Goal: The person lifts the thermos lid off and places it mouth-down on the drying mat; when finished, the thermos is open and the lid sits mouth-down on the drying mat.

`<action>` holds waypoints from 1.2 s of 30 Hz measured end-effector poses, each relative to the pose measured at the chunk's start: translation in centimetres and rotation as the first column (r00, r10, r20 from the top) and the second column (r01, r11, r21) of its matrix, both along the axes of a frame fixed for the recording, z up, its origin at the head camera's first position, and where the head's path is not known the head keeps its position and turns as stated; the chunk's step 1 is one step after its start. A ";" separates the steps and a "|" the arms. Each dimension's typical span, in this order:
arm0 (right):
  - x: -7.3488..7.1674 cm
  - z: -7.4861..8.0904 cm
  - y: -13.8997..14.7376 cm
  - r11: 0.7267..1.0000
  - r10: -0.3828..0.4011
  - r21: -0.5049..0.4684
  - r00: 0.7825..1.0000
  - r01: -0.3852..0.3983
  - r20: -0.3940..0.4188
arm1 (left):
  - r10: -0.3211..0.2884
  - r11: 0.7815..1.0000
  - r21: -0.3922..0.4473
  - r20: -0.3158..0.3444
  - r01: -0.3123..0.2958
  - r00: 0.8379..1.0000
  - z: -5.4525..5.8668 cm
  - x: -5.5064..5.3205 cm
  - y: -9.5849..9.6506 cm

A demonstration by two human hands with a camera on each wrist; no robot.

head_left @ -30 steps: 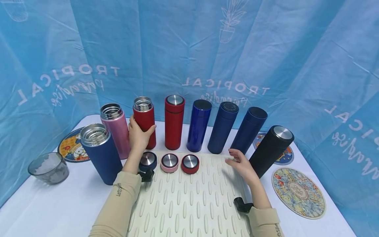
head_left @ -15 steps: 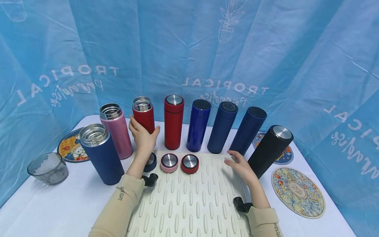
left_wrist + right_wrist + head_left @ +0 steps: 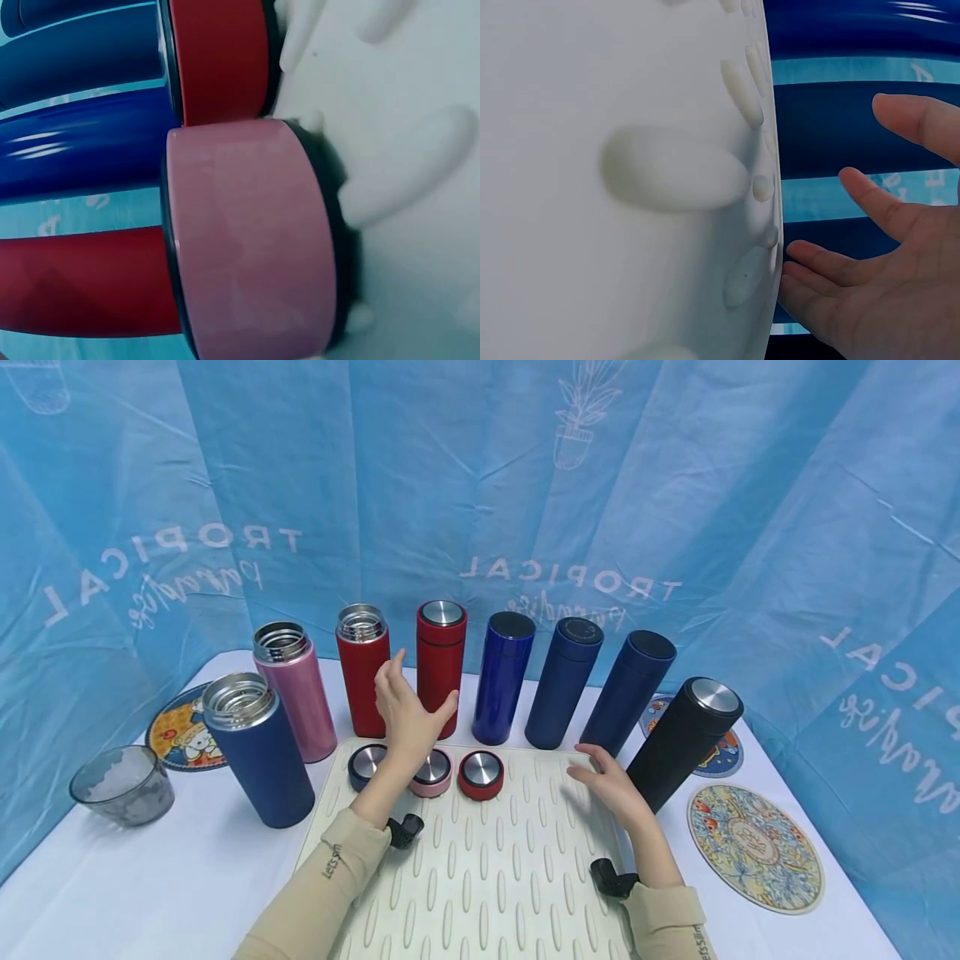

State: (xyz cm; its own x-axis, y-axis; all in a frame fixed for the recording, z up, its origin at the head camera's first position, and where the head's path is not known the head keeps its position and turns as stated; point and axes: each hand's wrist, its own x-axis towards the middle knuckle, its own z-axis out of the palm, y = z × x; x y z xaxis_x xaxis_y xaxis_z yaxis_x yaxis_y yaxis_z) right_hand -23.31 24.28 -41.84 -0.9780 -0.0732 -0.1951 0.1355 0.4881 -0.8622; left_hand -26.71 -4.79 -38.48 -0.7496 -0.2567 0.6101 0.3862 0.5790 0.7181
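With fingers and thumb spread, my left hand [image 3: 408, 718] is in front of the gap between an uncapped red thermos [image 3: 362, 677] and a capped red thermos [image 3: 441, 660]. Whether it touches the capped one cannot be told. Below it, on the cream ridged mat [image 3: 480, 877], sit a dark blue lid [image 3: 366, 763], a pink lid [image 3: 251, 240] and a red lid [image 3: 481, 774]; my forearm partly hides the first two. My right hand [image 3: 615, 785] rests near the mat's right edge beside the black thermos [image 3: 678, 735], fingers loosely bent, holding nothing.
Uncapped pink [image 3: 296, 693] and dark blue [image 3: 258, 760] thermoses stand at left, beside a glass bowl [image 3: 123, 785]. Several capped blue ones, including a glossy one [image 3: 502, 685], line the back. A round patterned coaster [image 3: 756, 847] lies at right; a blue curtain [image 3: 450, 468] hangs behind.
My left hand has let go of the uncapped red thermos and moved right, in front of the capped red one. The right hand stays almost in place.
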 end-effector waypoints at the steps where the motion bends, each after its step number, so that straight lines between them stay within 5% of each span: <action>1: 0.1 0.0 0.0 1.000 0.000 0.003 1.000 0.000 -0.002 | -0.015 1.000 0.015 0.025 0.015 1.000 0.0 -0.1 0.1; 8: 0.2 0.1 -0.2 1.000 0.000 -0.005 1.000 0.000 -0.004 | -0.104 0.989 0.118 0.163 0.085 0.981 0.1 -1.3 0.1; 18: 0.1 0.0 -0.1 1.000 0.007 0.014 1.000 -0.007 -0.001 | -0.165 0.983 0.129 0.313 0.130 0.935 0.4 -2.9 -0.1; 27: -0.1 -0.3 0.0 1.000 0.009 0.015 1.000 -0.009 0.001 | -0.198 0.977 0.153 0.385 0.149 0.902 0.1 -3.8 -0.5; 36: 0.2 0.0 -0.1 1.000 0.017 0.025 1.000 -0.017 -0.013 | -0.192 0.979 0.141 0.394 0.147 0.899 0.3 -4.1 -0.5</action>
State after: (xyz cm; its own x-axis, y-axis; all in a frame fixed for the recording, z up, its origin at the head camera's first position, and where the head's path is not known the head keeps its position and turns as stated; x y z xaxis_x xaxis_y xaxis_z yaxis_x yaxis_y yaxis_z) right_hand -23.12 24.21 -41.87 -0.9792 -0.0852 -0.1844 0.1159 0.5113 -0.8516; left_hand -30.86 -5.28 -38.14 -0.9634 -0.1495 0.2224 0.1358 0.4431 0.8861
